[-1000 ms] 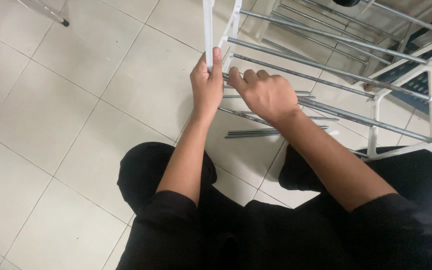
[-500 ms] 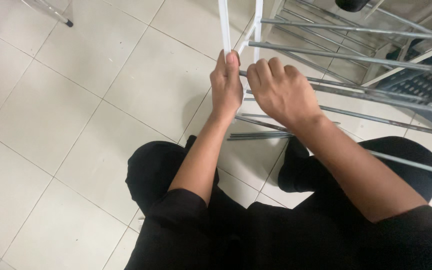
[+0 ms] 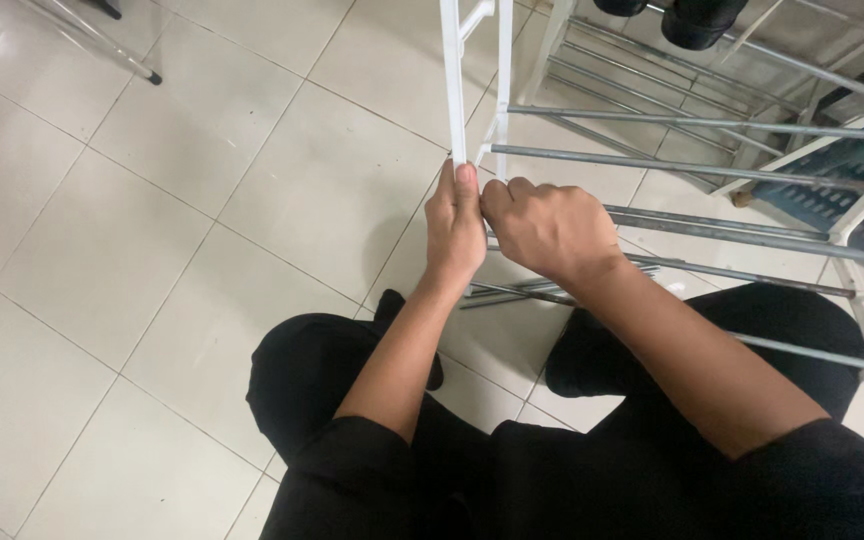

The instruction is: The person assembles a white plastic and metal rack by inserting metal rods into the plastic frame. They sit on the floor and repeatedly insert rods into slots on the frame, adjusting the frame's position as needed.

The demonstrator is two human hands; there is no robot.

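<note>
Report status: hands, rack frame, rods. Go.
Left hand clamped on white frame upright. Right hand closed around a metal rod at the frame joint. Loose rods on tiled floor, beneath the hands.

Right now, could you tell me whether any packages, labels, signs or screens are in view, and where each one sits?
None in view: no package, label, sign or screen.
What shows instead: the left hand gripping a white frame upright, the right hand closed at the end of a grey metal rod, loose rods lying on the pale tiled floor.
</note>
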